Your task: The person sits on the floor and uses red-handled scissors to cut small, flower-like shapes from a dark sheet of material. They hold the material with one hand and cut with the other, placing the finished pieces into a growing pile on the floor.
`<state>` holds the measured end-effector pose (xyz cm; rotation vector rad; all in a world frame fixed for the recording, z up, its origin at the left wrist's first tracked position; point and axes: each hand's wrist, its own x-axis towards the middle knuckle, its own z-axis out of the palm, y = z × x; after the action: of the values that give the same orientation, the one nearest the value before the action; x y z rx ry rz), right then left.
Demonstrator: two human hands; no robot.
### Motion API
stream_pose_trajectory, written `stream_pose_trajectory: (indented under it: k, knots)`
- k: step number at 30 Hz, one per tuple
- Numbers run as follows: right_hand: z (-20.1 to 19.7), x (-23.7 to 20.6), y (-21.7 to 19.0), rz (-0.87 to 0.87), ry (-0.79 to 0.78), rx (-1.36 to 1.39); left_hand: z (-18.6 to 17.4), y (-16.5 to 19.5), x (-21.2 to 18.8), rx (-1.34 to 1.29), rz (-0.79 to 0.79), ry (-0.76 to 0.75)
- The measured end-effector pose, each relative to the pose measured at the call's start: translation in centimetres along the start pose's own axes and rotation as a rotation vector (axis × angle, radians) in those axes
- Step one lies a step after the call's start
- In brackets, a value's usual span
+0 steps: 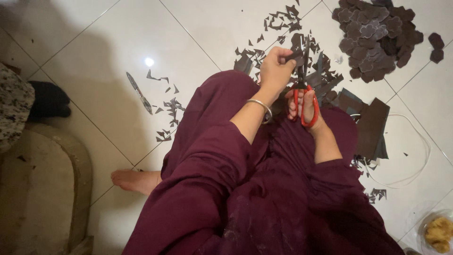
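My right hand (304, 105) grips red-handled scissors (302, 80), blades pointing away from me. My left hand (276, 70), a metal bangle on its wrist, pinches a small dark brown piece of sheet material (295, 55) against the blades. Both hands hover above my knees, which are covered in maroon cloth. A heap of cut flower-shaped brown pieces (375, 38) lies on the white tiled floor to the upper right. Flat dark brown sheets (370, 125) lie just right of my right hand.
Small dark offcuts (170, 111) are scattered over the tiles ahead and to the left. A pen (139, 92) lies left of them. A white cable (420, 156) curves at right, a bowl of yellowish food (439, 233) sits bottom right, and a beige mat (45, 189) at left.
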<state>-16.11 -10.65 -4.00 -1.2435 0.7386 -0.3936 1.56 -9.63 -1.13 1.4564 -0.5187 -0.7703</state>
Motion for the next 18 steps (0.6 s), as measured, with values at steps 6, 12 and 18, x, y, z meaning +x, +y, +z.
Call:
stream_pose_trajectory:
  k: [6, 12, 18]
  knots:
    - [0.0, -0.4, -0.3, 0.01, 0.018, -0.019, 0.5, -0.3, -0.1, -0.099, -0.141, -0.036]
    - [0.2, -0.4, -0.8, -0.019, -0.036, 0.003, 0.1, -0.3, 0.4, -0.19, -0.166, -0.067]
    - [0.0, -0.7, -0.4, -0.013, 0.058, -0.022, -0.4, -0.6, 0.9, -0.112, -0.148, -0.044]
